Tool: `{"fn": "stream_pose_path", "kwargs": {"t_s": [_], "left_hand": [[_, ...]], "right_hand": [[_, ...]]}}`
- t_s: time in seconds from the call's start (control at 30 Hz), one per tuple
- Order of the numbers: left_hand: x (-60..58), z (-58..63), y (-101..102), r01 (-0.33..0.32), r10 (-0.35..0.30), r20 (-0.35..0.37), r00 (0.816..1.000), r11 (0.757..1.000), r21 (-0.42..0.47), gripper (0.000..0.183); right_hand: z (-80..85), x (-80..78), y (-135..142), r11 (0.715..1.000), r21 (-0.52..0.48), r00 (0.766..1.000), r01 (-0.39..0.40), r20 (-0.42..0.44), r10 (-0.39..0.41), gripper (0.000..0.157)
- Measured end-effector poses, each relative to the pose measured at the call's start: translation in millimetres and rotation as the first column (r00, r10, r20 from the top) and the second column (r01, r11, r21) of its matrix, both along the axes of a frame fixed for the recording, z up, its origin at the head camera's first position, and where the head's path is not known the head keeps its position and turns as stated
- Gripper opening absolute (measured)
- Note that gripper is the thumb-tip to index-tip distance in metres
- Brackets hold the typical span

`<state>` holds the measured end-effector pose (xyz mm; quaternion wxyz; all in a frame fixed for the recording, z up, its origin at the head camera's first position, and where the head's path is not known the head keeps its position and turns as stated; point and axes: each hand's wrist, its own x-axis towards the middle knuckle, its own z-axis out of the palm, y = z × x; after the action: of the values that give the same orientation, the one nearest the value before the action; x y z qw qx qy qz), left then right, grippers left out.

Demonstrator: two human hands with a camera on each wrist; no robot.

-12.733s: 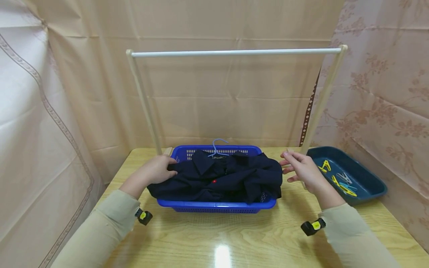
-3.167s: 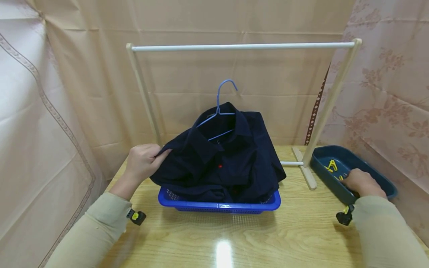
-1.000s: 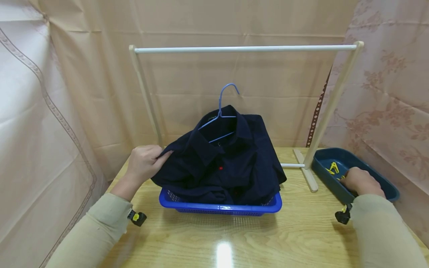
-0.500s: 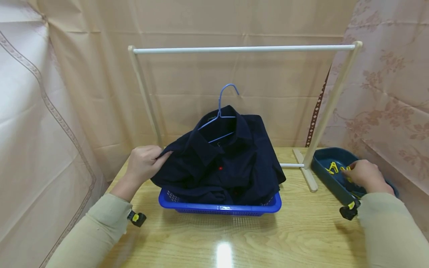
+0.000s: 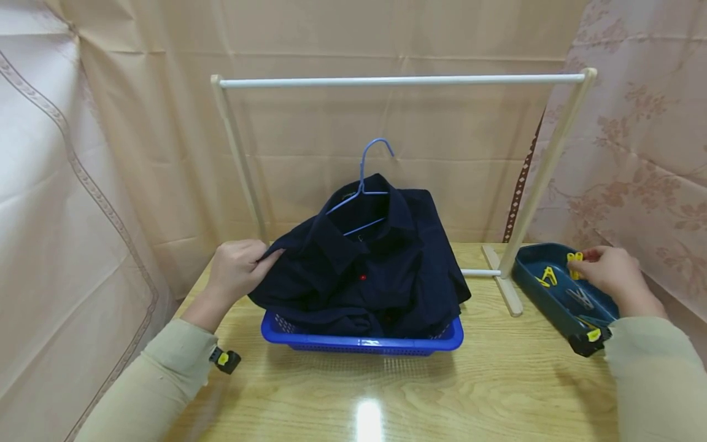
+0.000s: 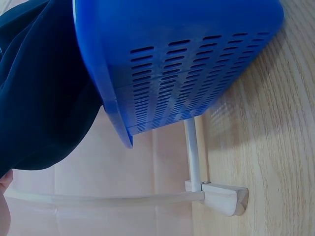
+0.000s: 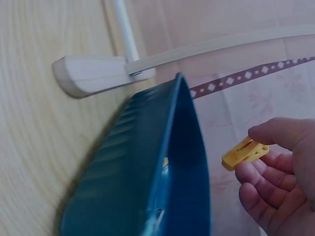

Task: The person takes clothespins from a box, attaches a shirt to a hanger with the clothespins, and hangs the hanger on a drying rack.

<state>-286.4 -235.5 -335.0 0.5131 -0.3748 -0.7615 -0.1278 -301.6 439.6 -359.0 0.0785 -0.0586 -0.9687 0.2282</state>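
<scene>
A dark navy shirt [image 5: 381, 270] lies over the blue plastic basket [image 5: 361, 345], a light-blue wire hanger [image 5: 363, 166] sticking up through its collar. At the shirt's left shoulder, my left hand [image 5: 234, 270] pinches the cloth between thumb and fingers. Over the dark teal tray [image 5: 544, 310], my right hand [image 5: 615, 276] holds a yellow clothespin [image 7: 244, 153] between thumb and fingertips, above the tray's rim. Inside the tray lie another yellow clothespin [image 5: 549, 276] and a grey clothespin [image 5: 580, 298]; the hand and wrist cover part of the tray.
A drying rack with a white top bar [image 5: 403, 80] stands behind the basket. Its right wooden foot [image 5: 504, 283] sits between basket and tray. Curtains hang behind and on both sides of the wooden table [image 5: 309, 393].
My right hand has come up out of the tray and shifted slightly right, a yellow clothespin now in its fingers. Earlier the shirt and hanger were raised from lying flat; my left hand keeps its hold.
</scene>
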Motion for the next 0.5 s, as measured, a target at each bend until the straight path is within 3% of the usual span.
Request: {"fn": "stream_pose_path", "kwargs": {"t_s": [0.5], "left_hand": [[-0.4,0.6,-1.0,0.001,-0.001,-0.002,1.000,1.000,-0.011,0.050]], "right_hand": [[29.4,2.8,-21.6,0.991,-0.120,0.989,-0.061,-0.138,0.044,0.067]]}}
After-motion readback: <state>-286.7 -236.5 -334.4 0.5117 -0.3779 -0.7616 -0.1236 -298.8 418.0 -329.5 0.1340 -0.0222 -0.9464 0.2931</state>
